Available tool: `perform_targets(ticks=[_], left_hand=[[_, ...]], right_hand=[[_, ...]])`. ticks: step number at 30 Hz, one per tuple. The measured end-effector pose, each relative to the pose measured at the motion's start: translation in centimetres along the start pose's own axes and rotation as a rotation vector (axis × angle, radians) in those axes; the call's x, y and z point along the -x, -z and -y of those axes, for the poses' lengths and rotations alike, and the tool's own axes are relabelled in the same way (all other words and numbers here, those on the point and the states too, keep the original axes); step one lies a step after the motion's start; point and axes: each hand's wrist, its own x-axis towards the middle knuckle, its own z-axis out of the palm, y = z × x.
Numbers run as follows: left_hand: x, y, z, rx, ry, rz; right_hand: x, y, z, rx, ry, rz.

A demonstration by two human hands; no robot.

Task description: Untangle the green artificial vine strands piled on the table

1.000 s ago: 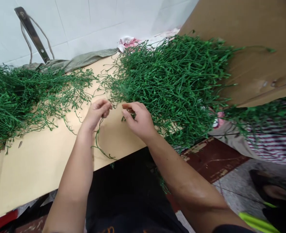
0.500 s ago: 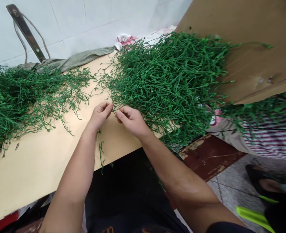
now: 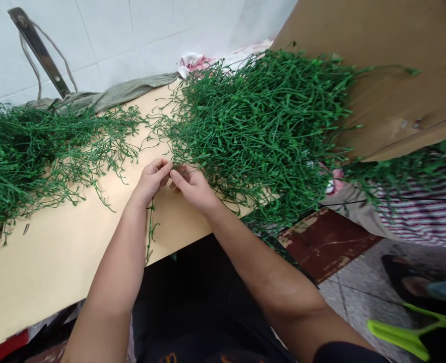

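A green stem [image 3: 151, 229] with small side shoots hangs below my left hand [image 3: 155, 176], whose thumb and fingers are pinched on it. Close against it on the right, my right hand [image 3: 188, 184] is closed too, thumb to forefinger; what it grips is too small to make out. Both hands are over the pale board [image 3: 75, 242]. Just beyond and right of them lies a large tangled heap of green stems [image 3: 260, 121]. Another green pile [image 3: 22, 151] spreads at the left.
A brown cardboard sheet [image 3: 404, 106] rises at the right. Along the tiled wall lie a grey-green cloth [image 3: 120, 93] and a metal strip [image 3: 41, 53]. Striped fabric [image 3: 427, 212] and a person's foot [image 3: 411, 285] show at the right.
My right hand has moved left and now meets my left hand, closing the small gap between their fingertips. The hanging stem has shifted slightly left.
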Motion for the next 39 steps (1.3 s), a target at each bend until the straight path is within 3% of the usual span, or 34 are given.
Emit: perform_targets(ticks=[5,9,15,17,20,22,24,28,32,39], left_hand=[[-0.2,0.0,0.4,-0.008,-0.03,0.016],[-0.4,0.0,0.6,-0.005,-0.051,-0.037],[-0.8,-0.5,0.9,0.001,-0.03,-0.128],[-1.2,-0.4,0.8,0.037,-0.013,-0.22],[-1.8,0.3,0.6,0.174,-0.063,-0.417],[-2.0,0.7,0.5,0.231,-0.107,-0.449],[-1.9,1.0,0.4,0.229,-0.101,-0.374],[-1.3,0.9,0.3,0.209,-0.024,-0.204],[-1.2,0.9,0.1,0.173,0.003,-0.183],[-1.4,1.1,0.4,0.139,-0.005,-0.132]], right_hand=[[-0.4,0.0,0.4,-0.075,-0.032,-0.024],[-0.1,0.0,-0.2,-0.031,0.046,-0.041],[0.7,0.0,-0.4,0.451,0.291,-0.173],[1.8,-0.6,-0.1,0.585,0.433,-0.192],[3.9,-1.9,0.7,0.683,0.7,-0.023],[4.9,-2.6,1.1,0.665,0.786,0.132],[5.2,-2.5,1.5,0.581,0.732,0.171],[3.9,-0.2,2.4,0.381,0.437,-0.004],[3.0,2.0,2.9,0.136,0.206,-0.076],[3.0,2.3,2.8,-0.114,0.022,-0.15]])
